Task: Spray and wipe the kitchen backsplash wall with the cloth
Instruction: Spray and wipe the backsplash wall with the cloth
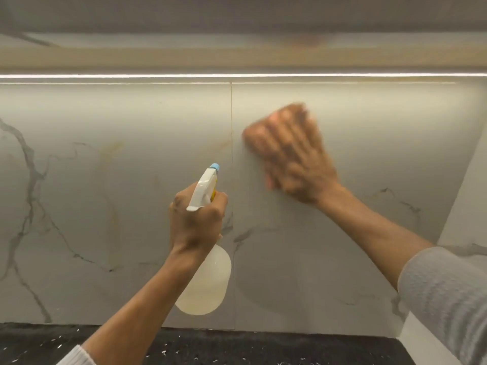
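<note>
The backsplash wall is glossy pale marble-look tile with grey veins. My left hand grips the neck of a white spray bottle, whose blue nozzle points up at the wall near the vertical tile seam. My right hand is motion-blurred and lies flat against the right tile with its fingers spread. Under those fingers only a blurred pinkish-orange fringe of the cloth shows. The rest of the cloth is hidden by the hand.
A black speckled countertop runs along the bottom. A white side wall closes the corner at the right. A bright light strip glows under the upper cabinet above the tiles.
</note>
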